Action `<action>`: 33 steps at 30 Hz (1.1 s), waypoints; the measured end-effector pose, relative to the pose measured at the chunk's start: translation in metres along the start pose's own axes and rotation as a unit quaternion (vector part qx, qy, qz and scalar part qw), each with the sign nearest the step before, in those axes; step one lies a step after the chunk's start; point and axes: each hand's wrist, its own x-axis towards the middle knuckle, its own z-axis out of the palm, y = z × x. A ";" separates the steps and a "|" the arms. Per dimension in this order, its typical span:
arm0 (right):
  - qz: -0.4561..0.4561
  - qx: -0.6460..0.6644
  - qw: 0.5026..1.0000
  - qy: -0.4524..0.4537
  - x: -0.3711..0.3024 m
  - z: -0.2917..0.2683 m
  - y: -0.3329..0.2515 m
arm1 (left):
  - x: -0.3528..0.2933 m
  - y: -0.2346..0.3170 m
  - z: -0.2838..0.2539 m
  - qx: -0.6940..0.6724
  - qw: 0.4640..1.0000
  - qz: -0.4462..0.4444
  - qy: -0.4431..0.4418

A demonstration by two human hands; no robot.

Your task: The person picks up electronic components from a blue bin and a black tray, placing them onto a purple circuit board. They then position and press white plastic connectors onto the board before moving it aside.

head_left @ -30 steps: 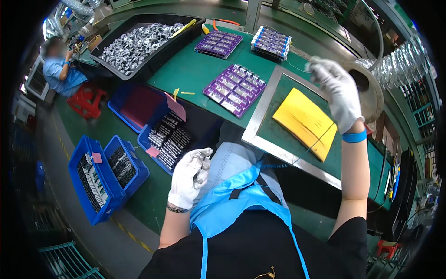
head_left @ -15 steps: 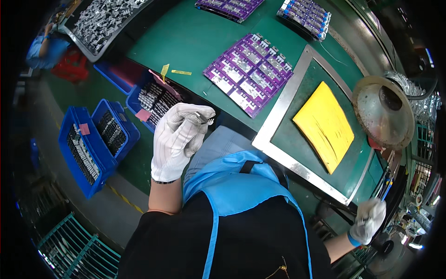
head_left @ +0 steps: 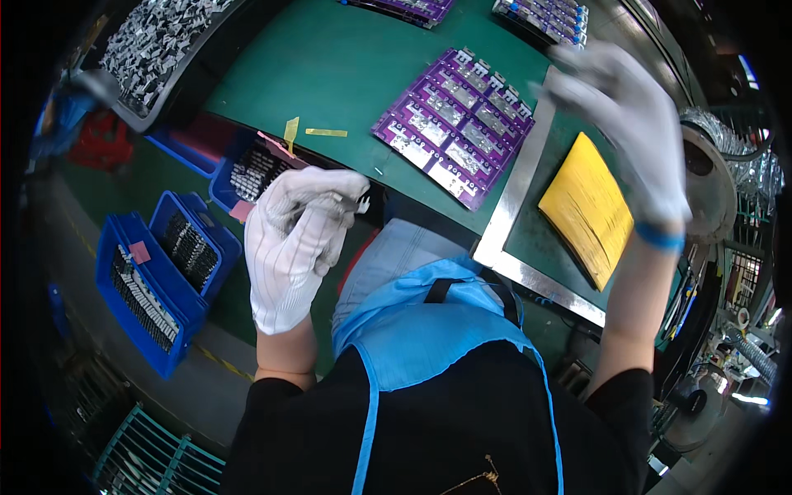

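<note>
My left hand (head_left: 299, 239), in a white knitted glove, is closed in a pinch beside the table's near edge. A small electronic component with pale metal pins (head_left: 363, 205) pokes out from its fingertips; most of it is hidden by the glove. My right hand (head_left: 635, 124), gloved too, is raised over the right part of the table, above the upper corner of a metal frame (head_left: 516, 198). Motion smears its fingers, and whether they hold anything is unclear. Between the hands lies a panel of purple circuit boards (head_left: 454, 128), with white connectors along its far edge.
A yellow pad (head_left: 587, 210) lies inside the frame. More purple panels (head_left: 544, 18) sit at the far edge. Blue bins (head_left: 140, 289) of components stand at left, below a black tray (head_left: 165, 49) of small metal parts. A round metal lamp shade (head_left: 708, 186) hangs at right.
My right hand has come up from the lower right to above the frame's far corner. My left hand has shifted slightly left, still pinching the component. The view has moved a little.
</note>
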 end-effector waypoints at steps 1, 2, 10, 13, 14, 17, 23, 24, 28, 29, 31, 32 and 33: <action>-0.004 -0.046 0.997 -0.055 0.029 0.014 0.013 | -0.005 -0.002 -0.005 0.009 1.000 0.006 0.010; -0.006 -0.093 0.990 -0.108 0.052 0.023 0.022 | -0.010 -0.004 -0.011 0.015 1.000 0.011 0.019; 0.007 -0.215 0.966 -0.146 0.091 0.051 0.042 | -0.040 -0.023 -0.062 0.020 0.993 -0.056 0.106; 0.017 -0.199 0.967 -0.161 0.096 0.049 0.045 | -0.034 -0.025 -0.067 -0.002 0.992 -0.060 0.111; 0.019 -0.200 0.966 -0.161 0.095 0.049 0.045 | -0.031 -0.025 -0.068 -0.015 0.991 -0.061 0.116; 0.008 -0.221 0.963 -0.155 0.096 0.051 0.044 | -0.023 -0.026 -0.064 -0.002 0.994 -0.051 0.099; 0.007 -0.190 0.967 -0.172 0.098 0.051 0.042 | -0.014 -0.023 -0.055 -0.008 0.996 -0.057 0.069; -0.002 -0.210 0.963 -0.169 0.098 0.052 0.042 | -0.012 -0.024 -0.054 -0.013 0.996 -0.060 0.064; -0.003 -0.256 0.952 -0.170 0.098 0.054 0.039 | -0.008 -0.025 -0.051 -0.023 0.995 -0.074 0.066; -0.003 -0.256 0.952 -0.170 0.095 0.054 0.034 | -0.008 -0.025 -0.051 -0.016 0.994 -0.076 0.072; 0.016 -0.172 0.979 -0.108 0.086 0.055 0.017 | -0.007 -0.025 -0.051 -0.008 0.994 -0.078 0.077; 0.016 -0.171 0.979 -0.108 0.086 0.055 0.019 | -0.006 -0.024 -0.049 -0.005 0.994 -0.074 0.075; 0.014 -0.180 0.978 -0.102 0.085 0.056 0.022 | -0.005 -0.024 -0.047 -0.002 0.995 -0.069 0.074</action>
